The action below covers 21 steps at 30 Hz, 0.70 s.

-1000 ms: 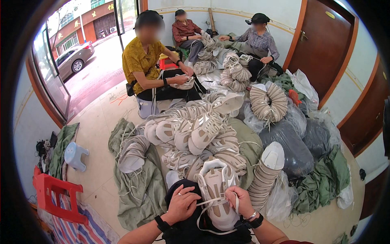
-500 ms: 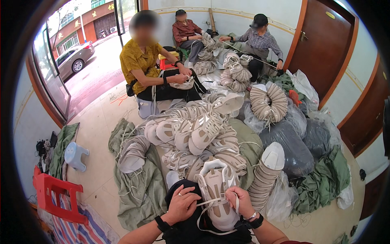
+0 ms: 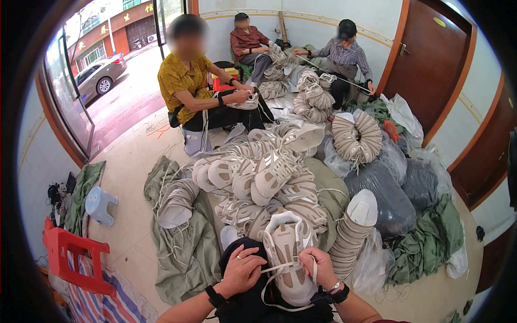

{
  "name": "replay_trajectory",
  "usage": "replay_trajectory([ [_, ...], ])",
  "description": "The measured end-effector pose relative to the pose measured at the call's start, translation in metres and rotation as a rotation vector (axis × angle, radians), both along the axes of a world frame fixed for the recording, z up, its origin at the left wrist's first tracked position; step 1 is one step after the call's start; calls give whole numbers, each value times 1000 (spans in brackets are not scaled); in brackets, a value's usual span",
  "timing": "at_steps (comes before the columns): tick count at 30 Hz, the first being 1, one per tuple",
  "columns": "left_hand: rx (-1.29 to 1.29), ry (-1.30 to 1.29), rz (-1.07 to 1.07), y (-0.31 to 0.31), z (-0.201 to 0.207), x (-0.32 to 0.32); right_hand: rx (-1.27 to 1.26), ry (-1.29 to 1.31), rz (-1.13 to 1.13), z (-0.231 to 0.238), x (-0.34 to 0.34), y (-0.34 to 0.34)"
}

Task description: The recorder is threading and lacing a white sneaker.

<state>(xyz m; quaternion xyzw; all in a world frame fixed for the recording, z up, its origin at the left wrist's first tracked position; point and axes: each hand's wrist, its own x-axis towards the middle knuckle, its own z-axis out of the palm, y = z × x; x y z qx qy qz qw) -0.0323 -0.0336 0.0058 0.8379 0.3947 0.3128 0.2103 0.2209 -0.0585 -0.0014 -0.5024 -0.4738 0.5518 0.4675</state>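
On my lap, over dark cloth, rests a beige and white shoe upper (image 3: 288, 239) with its tongue end pointing away from me. A flat pale shoelace (image 3: 277, 266) runs across its front. To the left of the upper, my left hand (image 3: 243, 273) pinches one part of the lace between thumb and finger, its other fingers raised. On the right side my right hand (image 3: 322, 268) is closed on the lace, close against the upper. A loose length of lace hangs in a loop below my left hand.
Beyond my lap lies a heap of similar shoe uppers (image 3: 258, 172). A nested stack of uppers (image 3: 350, 242) stands right, beside dark plastic bags (image 3: 382, 199). Green cloth (image 3: 183, 264), a red stool (image 3: 81, 258) and a blue stool (image 3: 100, 206) are left. Three people sit farther back, handling uppers.
My hands and the upper stay almost where they were. The person in the yellow shirt has shifted their hands slightly over their upper.
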Motion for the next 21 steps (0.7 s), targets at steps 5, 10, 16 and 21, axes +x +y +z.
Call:
replay_trajectory([
  [5,5,-3,11,1,0,-2,3,4,3,1,-2,3],
  [10,40,0,16,-2,-4,-9,-8,-87,-31,-3,-8,4],
  [16,22,-36,-42,0,-14,-3,1,-18,-57,2,-4,0],
  [21,27,-10,-16,-5,-14,-7,12,56,-47,-6,-4,2],
])
